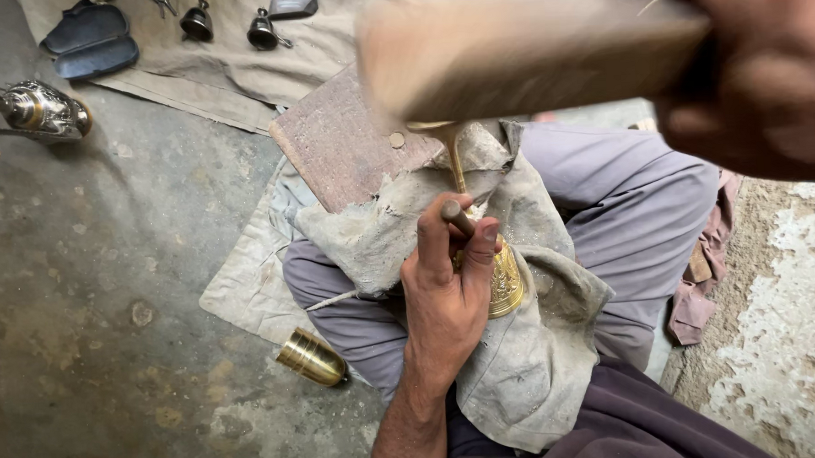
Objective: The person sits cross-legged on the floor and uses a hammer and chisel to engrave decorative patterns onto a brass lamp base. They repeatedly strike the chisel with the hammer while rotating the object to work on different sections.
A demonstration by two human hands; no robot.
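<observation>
The left hand (pixel 447 291) has its grip closed around a short dark metal punch (pixel 457 218), held upright against an engraved brass goblet-shaped vessel (pixel 501 280). The vessel lies across the person's lap on a worn grey cloth (pixel 523 361), its thin stem (pixel 457 163) pointing away. The right hand (pixel 767 76), raised and blurred, grips tight a thick wooden mallet (pixel 519 55) that hides part of the brown wooden board (pixel 340 145) beyond. A small brass cup (pixel 312 357) lies on the concrete floor (pixel 91 316) just beside the left knee. Farther off rest a silvery ornate pot (pixel 40 109), two dark bells (pixel 229 24) and dark blue sandals (pixel 88 40).
</observation>
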